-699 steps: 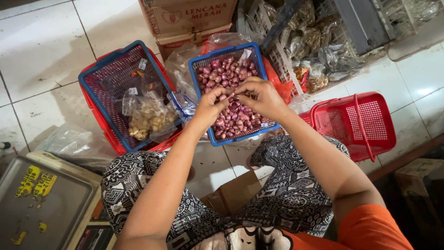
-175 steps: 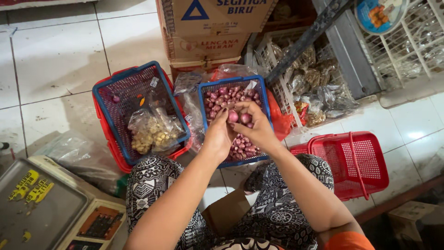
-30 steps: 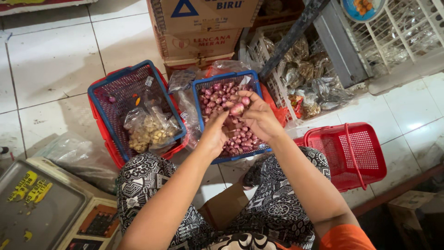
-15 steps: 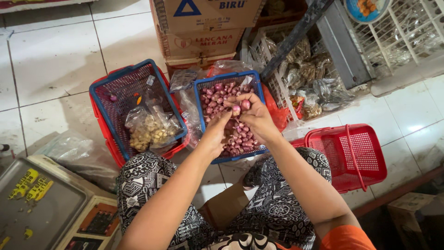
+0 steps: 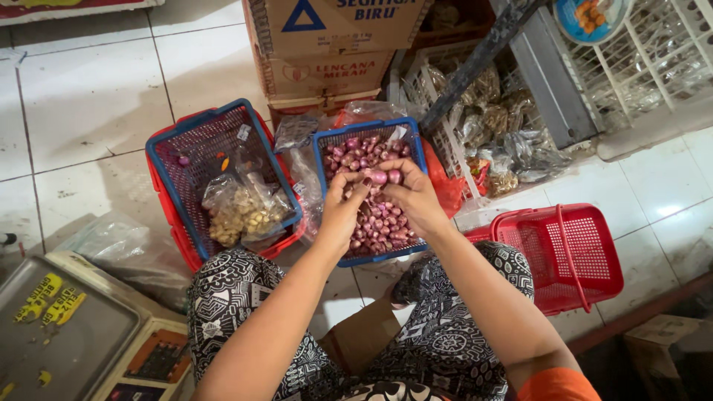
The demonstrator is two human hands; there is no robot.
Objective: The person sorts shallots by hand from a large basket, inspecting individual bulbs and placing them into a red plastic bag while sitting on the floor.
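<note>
Right now a small, round shallot (image 5: 379,177) with smooth purple-pink skin sits between both my hands, above the blue plastic mesh basket (image 5: 327,141) heaped with more glossy shallots (image 5: 375,223). My left hand (image 5: 340,212) pinches it with curled fingertips on one side, and my right hand (image 5: 412,194) closes thumb and fingers on the other, a second bulb (image 5: 394,176) tucked against it. Just beside that basket on the left stands a bigger blue lattice basket (image 5: 167,160) nested in a red one, holding a crinkled clear bag of pale lumpy pieces (image 5: 241,212). On my right sits a red plastic basket (image 5: 568,252) on white glossy tiles (image 5: 82,104). Behind, cardboard boxes (image 5: 327,44); near my left knee, a flat metal weighing scale (image 5: 67,334).
</note>
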